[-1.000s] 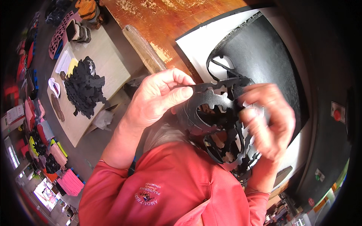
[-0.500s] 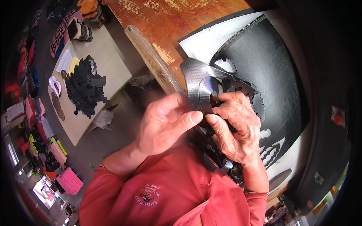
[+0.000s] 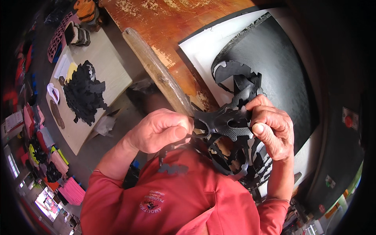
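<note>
On the far left a pale side bench [image 3: 113,74] carries a heap of black cut pieces [image 3: 84,98] near its middle, with a few coloured foam shapes toward its far edge. Nearer in, the left hand [image 3: 158,131] is curled into a fist, thumb pressed against the forefinger, pinching the left end of a black perforated cut-out web [image 3: 229,127]. The web hangs in the air over the near edge of the worn wooden bench [image 3: 164,23], in front of a red shirt [image 3: 176,196] (one small black scrap clings to it). The right hand [image 3: 272,131] grips the web's right side, fingers folded over the top and thumb underneath. Behind it a black sheet [image 3: 274,58] lies on a white board [image 3: 199,51] at the bench's right side, with cut loops curling off its near edge. As I judge it, the heap marks finished pieces, and much of the sheet looks uncut.
</note>
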The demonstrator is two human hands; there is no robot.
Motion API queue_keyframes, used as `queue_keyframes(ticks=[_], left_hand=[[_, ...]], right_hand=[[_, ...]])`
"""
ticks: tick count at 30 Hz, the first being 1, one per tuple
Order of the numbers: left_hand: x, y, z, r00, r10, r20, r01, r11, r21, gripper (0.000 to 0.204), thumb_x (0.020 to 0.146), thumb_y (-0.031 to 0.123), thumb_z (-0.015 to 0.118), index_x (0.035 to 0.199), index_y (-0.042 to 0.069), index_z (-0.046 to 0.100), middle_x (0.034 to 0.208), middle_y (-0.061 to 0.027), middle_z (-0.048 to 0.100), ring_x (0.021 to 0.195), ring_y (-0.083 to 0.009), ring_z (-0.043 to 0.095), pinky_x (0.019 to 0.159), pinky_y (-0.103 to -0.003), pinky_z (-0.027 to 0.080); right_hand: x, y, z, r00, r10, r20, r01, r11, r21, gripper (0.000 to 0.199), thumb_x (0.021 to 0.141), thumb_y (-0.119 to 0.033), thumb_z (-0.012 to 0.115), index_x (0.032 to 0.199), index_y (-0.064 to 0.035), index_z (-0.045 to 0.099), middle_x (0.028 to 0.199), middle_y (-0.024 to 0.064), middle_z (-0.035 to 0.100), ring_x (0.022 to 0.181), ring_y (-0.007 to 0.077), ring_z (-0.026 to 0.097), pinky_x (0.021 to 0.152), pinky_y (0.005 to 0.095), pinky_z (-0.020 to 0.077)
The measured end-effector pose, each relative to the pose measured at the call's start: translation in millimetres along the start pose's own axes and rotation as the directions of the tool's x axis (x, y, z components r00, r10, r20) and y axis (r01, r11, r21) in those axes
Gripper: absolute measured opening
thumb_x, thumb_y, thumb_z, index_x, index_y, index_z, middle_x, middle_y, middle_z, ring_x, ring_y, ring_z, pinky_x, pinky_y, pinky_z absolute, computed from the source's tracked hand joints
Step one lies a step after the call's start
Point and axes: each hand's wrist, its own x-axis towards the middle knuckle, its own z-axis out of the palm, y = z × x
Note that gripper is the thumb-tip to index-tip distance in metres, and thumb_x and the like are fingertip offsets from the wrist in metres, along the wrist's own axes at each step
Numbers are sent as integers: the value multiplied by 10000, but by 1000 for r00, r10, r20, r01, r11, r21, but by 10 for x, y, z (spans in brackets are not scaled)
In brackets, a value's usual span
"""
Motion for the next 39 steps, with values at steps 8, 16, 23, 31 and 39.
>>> queue_keyframes(ticks=[8,16,23,31,39], left_hand=[[264,110,169,953,-113,-282,78,988,-132,382,1140,342,601,1119,-24,708,871,14,673,805,-65,609,728,-261,514],[403,261,336,878,-155,-453,297,919,261,301,1116,239,652,998,-31,706,747,-46,617,734,-63,550,648,-288,476],[310,122,253,978,-50,-205,103,961,255,374,1130,252,610,871,-17,627,674,-102,532,623,-138,516,585,-353,422],[292,149,90,957,-213,196,202,976,79,303,1116,182,595,887,-5,662,681,-78,646,638,-179,660,582,-336,491],[302,177,255,958,-266,-109,270,963,19,289,943,143,845,1171,8,729,993,-57,757,940,-100,690,880,-301,558]], right_hand=[[34,-110,110,983,-182,25,177,901,-395,217,902,-184,781,809,-27,662,731,79,592,817,335,625,910,501,488],[7,-226,402,998,-60,33,69,883,-463,394,834,-331,899,1015,-18,742,804,125,692,1142,427,681,1073,572,453],[24,-152,432,984,-102,149,136,960,-243,340,957,-256,809,705,-93,649,660,60,566,788,321,606,991,533,429],[66,-49,178,911,-124,394,194,971,-143,414,990,-277,773,654,-94,615,620,53,573,774,320,624,1039,566,446],[103,-55,206,976,-71,208,113,974,-197,397,997,-241,746,690,-61,571,667,74,500,748,336,564,924,505,471]])
